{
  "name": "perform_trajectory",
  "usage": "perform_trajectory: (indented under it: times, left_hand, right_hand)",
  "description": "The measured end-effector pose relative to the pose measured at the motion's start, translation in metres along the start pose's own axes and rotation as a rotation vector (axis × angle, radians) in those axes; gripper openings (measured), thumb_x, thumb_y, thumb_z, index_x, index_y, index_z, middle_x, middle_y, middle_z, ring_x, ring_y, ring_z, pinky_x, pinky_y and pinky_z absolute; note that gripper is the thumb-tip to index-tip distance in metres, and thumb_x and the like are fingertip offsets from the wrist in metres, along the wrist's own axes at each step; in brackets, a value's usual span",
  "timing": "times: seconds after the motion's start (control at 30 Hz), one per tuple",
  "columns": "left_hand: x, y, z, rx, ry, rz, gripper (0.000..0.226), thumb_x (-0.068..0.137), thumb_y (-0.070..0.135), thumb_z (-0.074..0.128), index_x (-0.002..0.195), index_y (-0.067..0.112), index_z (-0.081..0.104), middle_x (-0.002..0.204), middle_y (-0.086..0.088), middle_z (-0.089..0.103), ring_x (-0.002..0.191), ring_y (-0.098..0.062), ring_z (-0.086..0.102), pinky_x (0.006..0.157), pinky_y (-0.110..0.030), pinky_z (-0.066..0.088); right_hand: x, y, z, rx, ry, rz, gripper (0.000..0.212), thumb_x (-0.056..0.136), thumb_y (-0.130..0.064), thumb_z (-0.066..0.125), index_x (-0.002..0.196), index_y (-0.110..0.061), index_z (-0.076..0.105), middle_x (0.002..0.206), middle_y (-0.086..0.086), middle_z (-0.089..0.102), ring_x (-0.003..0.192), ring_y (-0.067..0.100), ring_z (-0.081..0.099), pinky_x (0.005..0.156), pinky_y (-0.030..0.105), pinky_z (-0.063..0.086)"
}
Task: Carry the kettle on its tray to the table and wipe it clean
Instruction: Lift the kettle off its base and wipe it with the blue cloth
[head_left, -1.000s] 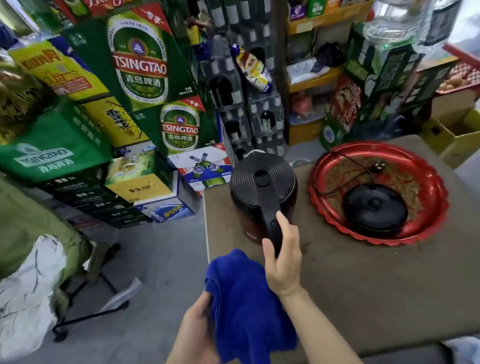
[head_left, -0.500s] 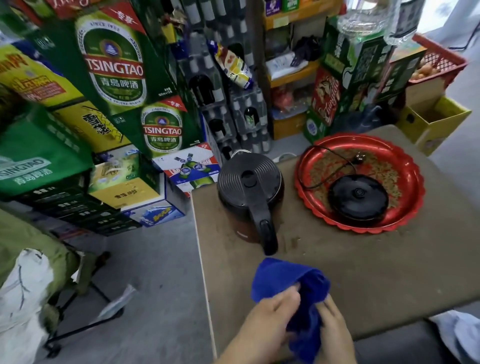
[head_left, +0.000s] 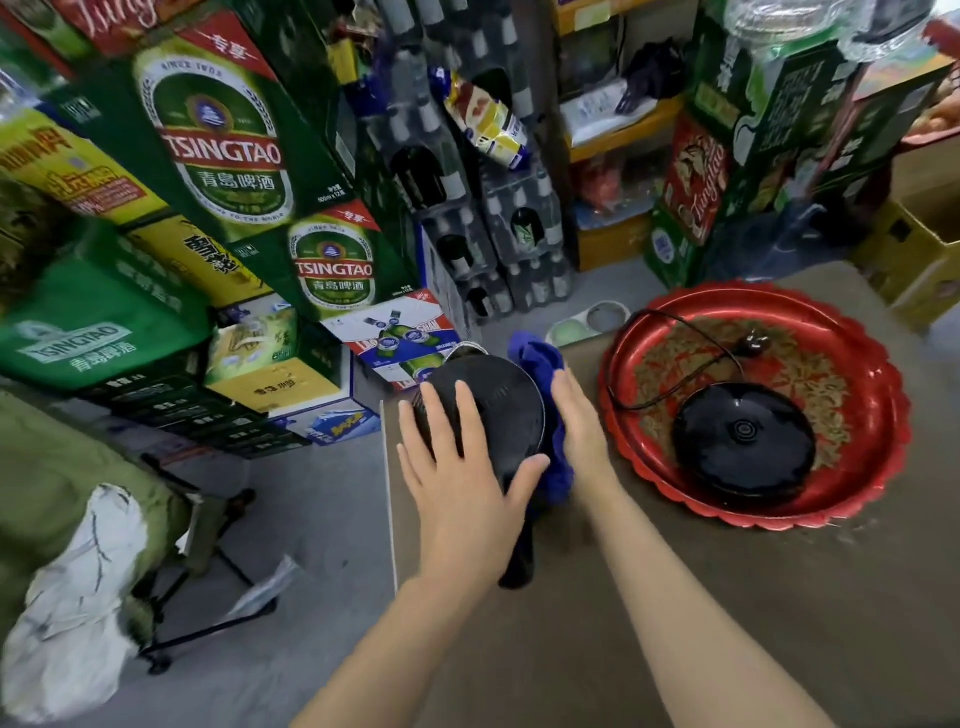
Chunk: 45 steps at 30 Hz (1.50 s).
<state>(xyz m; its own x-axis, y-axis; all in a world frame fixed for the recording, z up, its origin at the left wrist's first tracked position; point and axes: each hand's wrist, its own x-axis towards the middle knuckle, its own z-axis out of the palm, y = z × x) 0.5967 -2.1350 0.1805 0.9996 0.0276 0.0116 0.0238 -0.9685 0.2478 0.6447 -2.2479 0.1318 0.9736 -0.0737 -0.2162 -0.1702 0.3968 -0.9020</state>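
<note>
The black kettle (head_left: 498, 410) stands near the left edge of the brown table (head_left: 675, 597). My left hand (head_left: 457, 467) lies flat on its lid with fingers spread, covering most of the top. My right hand (head_left: 579, 421) presses a blue cloth (head_left: 540, 364) against the kettle's right side. The cloth wraps round that side and sticks up behind the kettle. To the right lies the red scalloped tray (head_left: 878, 415), holding the kettle's black round base (head_left: 743, 441) and its cord.
Stacked green and yellow beer cartons (head_left: 218, 156) and shrink-wrapped bottle packs (head_left: 493, 234) crowd the floor left of and behind the table. A folding stand (head_left: 171, 519) with cloth on it sits at lower left. Yellow boxes (head_left: 914, 249) stand at the right.
Both hands went from the table's near edge up to the kettle. The left hand left the cloth and now rests on the lid; the right carried the cloth to the kettle's side.
</note>
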Motion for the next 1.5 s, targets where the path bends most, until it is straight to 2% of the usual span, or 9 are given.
perform_trajectory:
  times: [0.07, 0.2, 0.33, 0.53, 0.83, 1.07, 1.23, 1.4, 1.5]
  left_hand:
    - [0.007, -0.009, 0.0, 0.082, -0.028, 0.086, 0.1, 0.084, 0.075, 0.033, 0.158, 0.008, 0.026, 0.164, -0.024, 0.02, 0.15, -0.049, 0.015, 0.117, -0.061, 0.024]
    - [0.02, -0.042, -0.012, 0.122, -0.135, 0.256, 0.102, 0.084, 0.08, 0.034, 0.161, 0.018, 0.008, 0.169, -0.015, 0.002, 0.155, -0.039, -0.002, 0.121, -0.06, 0.019]
    - [0.018, -0.06, -0.027, 0.11, -0.203, 0.368, 0.1, 0.087, 0.079, 0.033, 0.162, 0.021, 0.001, 0.17, -0.007, -0.006, 0.156, -0.032, -0.011, 0.122, -0.053, 0.012]
    - [0.021, -0.056, -0.028, 0.091, -0.221, 0.391, 0.095, 0.09, 0.079, 0.028, 0.161, 0.021, 0.004, 0.17, -0.009, -0.004, 0.156, -0.034, -0.009, 0.12, -0.06, 0.014]
    - [0.031, -0.072, -0.031, 0.105, -0.249, 0.568, 0.096, 0.09, 0.078, 0.028, 0.161, 0.017, 0.008, 0.169, -0.016, 0.005, 0.155, -0.041, -0.001, 0.119, -0.059, 0.011]
    - [0.084, -0.096, -0.048, 0.209, -0.396, 0.92, 0.1, 0.09, 0.072, 0.044, 0.161, 0.01, 0.011, 0.168, -0.017, 0.004, 0.154, -0.044, -0.002, 0.117, -0.067, 0.021]
    - [0.125, -0.102, -0.065, 0.355, -0.456, 1.084, 0.102, 0.088, 0.076, 0.045, 0.161, 0.011, 0.013, 0.169, -0.015, 0.008, 0.154, -0.043, 0.001, 0.115, -0.068, 0.027]
    - [0.086, -0.067, -0.073, 0.056, -0.481, 0.566, 0.128, 0.056, 0.096, 0.052, 0.16, 0.031, 0.014, 0.17, -0.004, -0.011, 0.156, -0.032, -0.009, 0.12, -0.059, 0.016]
    - [0.072, -0.028, -0.053, 0.14, -0.42, 0.222, 0.148, 0.039, 0.106, 0.036, 0.159, 0.032, -0.009, 0.169, -0.004, -0.011, 0.156, -0.031, -0.006, 0.117, -0.062, 0.02]
  right_hand:
    - [-0.003, 0.015, -0.018, -0.059, -0.077, 0.028, 0.054, 0.095, -0.046, 0.054, 0.141, -0.018, 0.051, 0.142, 0.001, 0.056, 0.133, 0.013, 0.05, 0.116, 0.039, 0.034]
    - [-0.059, 0.042, -0.006, 0.056, 0.05, 0.217, 0.064, 0.09, -0.059, 0.053, 0.148, -0.042, 0.034, 0.155, -0.018, 0.036, 0.141, -0.001, 0.034, 0.12, 0.036, 0.025]
    - [-0.074, 0.019, 0.031, -0.182, 0.131, -0.042, 0.064, 0.092, -0.064, 0.034, 0.152, -0.047, 0.019, 0.157, -0.034, 0.015, 0.148, -0.003, 0.006, 0.12, 0.034, 0.008]
    - [0.041, 0.059, -0.02, 0.167, -0.037, 0.276, 0.07, 0.077, -0.063, 0.068, 0.129, -0.016, 0.064, 0.138, 0.011, 0.06, 0.134, 0.029, 0.05, 0.118, 0.049, 0.029]
    - [-0.041, 0.077, -0.003, 0.176, 0.179, 0.154, 0.073, 0.088, -0.064, 0.054, 0.144, -0.019, 0.047, 0.152, 0.004, 0.045, 0.144, 0.023, 0.036, 0.119, 0.052, 0.023]
    - [0.039, 0.033, -0.006, 0.227, 0.037, 0.233, 0.032, 0.099, -0.033, 0.05, 0.111, -0.009, 0.067, 0.111, 0.011, 0.067, 0.101, 0.018, 0.062, 0.1, 0.037, 0.044]
    - [0.025, 0.104, -0.021, 0.22, 0.123, 0.302, 0.079, 0.074, -0.071, 0.066, 0.131, -0.016, 0.062, 0.136, 0.005, 0.061, 0.132, 0.022, 0.051, 0.118, 0.05, 0.029]
    - [-0.013, 0.054, 0.001, 0.194, 0.249, 0.199, 0.032, 0.089, -0.054, 0.054, 0.109, -0.033, 0.069, 0.119, -0.006, 0.063, 0.118, -0.001, 0.055, 0.11, 0.024, 0.037]
    - [0.013, 0.035, 0.003, 0.12, 0.154, 0.195, 0.027, 0.089, -0.064, 0.048, 0.088, -0.044, 0.066, 0.111, -0.012, 0.058, 0.11, 0.002, 0.052, 0.112, 0.037, 0.033]
